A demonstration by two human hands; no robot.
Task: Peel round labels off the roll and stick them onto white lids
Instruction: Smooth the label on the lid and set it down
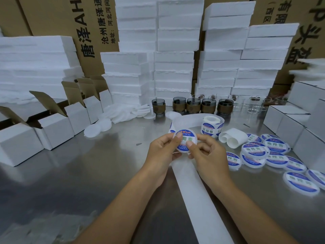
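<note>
Above the steel table [88, 173] both hands hold one white lid [184, 140] with a round blue-and-white label on its face. My left hand [162, 154] grips its left edge, thumb on the label. My right hand [205, 154] pinches its right side, thumb pressing the label. The label roll [211, 126] stands just behind, its bare backing strip [197, 196] looping round and running down toward me. Several labelled lids [274, 155] lie at the right. Plain white lids [112, 118] are heaped at the back left.
Open white cartons [52, 131] line the left side and closed ones [290, 124] the right. Dark jars with brown sleeves [193, 105] and clear glass jars [253, 103] stand at the back. Foam blocks [174, 67] are stacked behind. A curled piece of backing paper [232, 138] lies by the roll.
</note>
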